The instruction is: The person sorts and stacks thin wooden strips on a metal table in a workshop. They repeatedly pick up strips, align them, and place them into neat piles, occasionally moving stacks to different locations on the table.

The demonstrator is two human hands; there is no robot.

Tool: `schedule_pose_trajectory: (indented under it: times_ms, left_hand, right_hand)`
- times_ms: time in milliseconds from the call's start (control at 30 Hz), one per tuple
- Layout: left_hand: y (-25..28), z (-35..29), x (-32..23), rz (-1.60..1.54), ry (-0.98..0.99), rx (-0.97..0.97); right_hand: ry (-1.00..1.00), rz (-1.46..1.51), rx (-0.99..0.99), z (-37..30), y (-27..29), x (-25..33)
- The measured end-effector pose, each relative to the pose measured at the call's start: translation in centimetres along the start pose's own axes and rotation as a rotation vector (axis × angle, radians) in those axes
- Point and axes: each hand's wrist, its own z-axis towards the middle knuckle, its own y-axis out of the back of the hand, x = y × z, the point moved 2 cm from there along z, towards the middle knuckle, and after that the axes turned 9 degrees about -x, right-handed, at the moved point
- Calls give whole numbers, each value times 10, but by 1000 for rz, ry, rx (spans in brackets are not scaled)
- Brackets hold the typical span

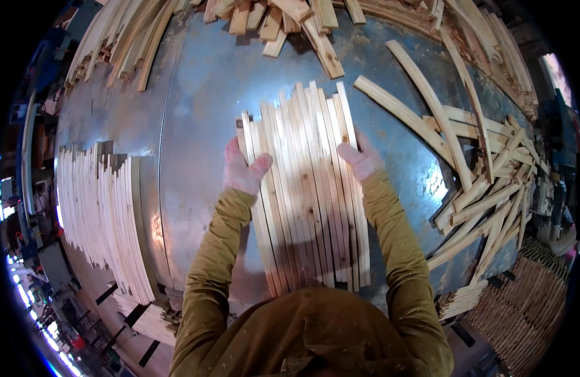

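Note:
A row of several long, pale wooden strips (308,182) lies side by side on the metal table, in front of my body. Their far ends are uneven, and some strips reach farther out than others. My left hand (246,166), in a pale glove with pinkish fingertips, grips the row's left edge, its thumb on top. Opposite it, my right hand (363,156), gloved alike, clasps the right edge with the thumb over the outer strips. The strips are squeezed between both hands, and the fingers on the outer sides are partly hidden.
A bluish metal table (202,125) bears the wood. Stacked strips (101,207) stand at the left. Loose, crossed strips (491,188) heap up at the right. Short wood pieces (271,22) pile at the far side, with longer boards (130,38) at the far left.

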Motion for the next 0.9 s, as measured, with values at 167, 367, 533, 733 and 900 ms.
schedule_pose_trajectory:
  times_ms: [167, 367, 533, 733, 900]
  left_hand:
    - [13, -8, -24, -520, 329, 55]
    - [81, 30, -196, -745, -356, 125]
    - [133, -15, -328, -993, -373, -62]
    - [91, -84, -197, -783, -204, 183]
    - [45, -180, -50, -1050, 392, 272]
  right_hand:
    - [-96, 260, 128, -15, 14, 19]
    - [680, 562, 121, 9, 74, 175]
    - [551, 761, -116, -17, 135, 281]
    - [339, 571, 303, -34, 119, 177]
    - [-345, 541, 257, -154, 69, 34]
